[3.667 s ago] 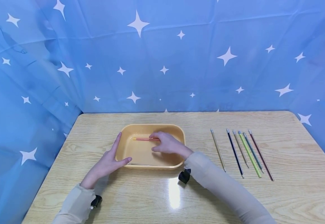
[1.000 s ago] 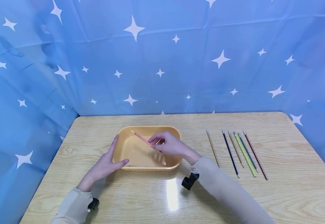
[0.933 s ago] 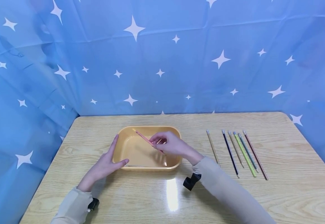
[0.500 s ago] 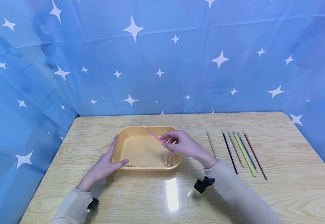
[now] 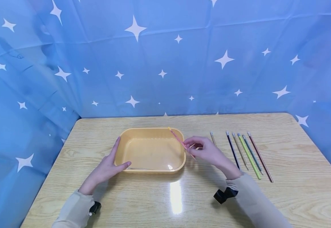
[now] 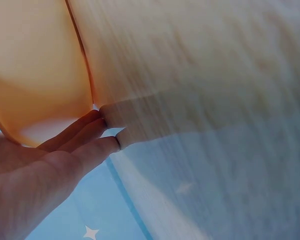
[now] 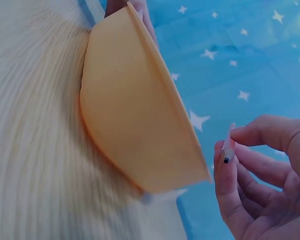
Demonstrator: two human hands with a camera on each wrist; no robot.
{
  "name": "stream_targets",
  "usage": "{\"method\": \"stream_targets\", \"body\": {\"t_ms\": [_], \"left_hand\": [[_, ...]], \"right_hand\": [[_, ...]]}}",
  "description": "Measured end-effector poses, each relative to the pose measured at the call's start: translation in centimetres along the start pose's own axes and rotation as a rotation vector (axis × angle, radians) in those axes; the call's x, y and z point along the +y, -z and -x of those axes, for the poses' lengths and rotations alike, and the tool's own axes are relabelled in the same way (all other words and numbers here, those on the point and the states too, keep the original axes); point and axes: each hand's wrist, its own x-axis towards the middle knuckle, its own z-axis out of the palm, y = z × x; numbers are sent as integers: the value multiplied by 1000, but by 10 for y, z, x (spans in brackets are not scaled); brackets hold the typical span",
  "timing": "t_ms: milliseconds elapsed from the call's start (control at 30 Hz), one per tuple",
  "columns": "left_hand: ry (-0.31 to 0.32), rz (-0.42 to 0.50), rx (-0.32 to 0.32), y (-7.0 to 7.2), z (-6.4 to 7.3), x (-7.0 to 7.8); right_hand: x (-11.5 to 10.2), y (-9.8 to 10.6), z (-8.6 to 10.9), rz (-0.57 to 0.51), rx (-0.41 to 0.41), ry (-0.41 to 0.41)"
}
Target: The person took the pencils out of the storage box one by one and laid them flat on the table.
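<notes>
My right hand (image 5: 206,150) pinches a pink pencil (image 5: 177,136) between thumb and fingers at the right rim of the yellow-orange tray (image 5: 151,153). The pencil slants, with its yellow end over the tray's far right corner; its dark point (image 7: 226,160) faces the camera in the right wrist view. At the tray's left side my left hand (image 5: 106,167) rests with fingers extended along the outside and the thumb at the front rim. The left wrist view shows its fingers (image 6: 82,132) against the outer wall.
Several pencils lie in a row on the right of the wooden table (image 5: 142,202), among them a black pencil (image 5: 232,148), a lime-green pencil (image 5: 249,155) and a dark red pencil (image 5: 260,156). The right forearm partly covers some. Behind hangs a blue star-patterned cloth (image 5: 165,57).
My right hand has picked the pink pencil up from inside the tray and carried it right, to the tray's right rim. My left hand stays at the tray's left side.
</notes>
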Motion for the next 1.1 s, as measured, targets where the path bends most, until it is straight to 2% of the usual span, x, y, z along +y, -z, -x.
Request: {"method": "stream_targets", "body": {"t_ms": [300,567,833,1100], "left_hand": [[-10,-10,7,0,0,0],[-1,-12,5,1,0,0],[4,-9,1,1,0,0],[1,-15,-1,0,1,2]], "right_hand": [[16,21,22,-6,51,-67],[33,40,41,-1,87,-63],[45,57,52,38,148,-106],[49,67,60,78,214,-145]]}}
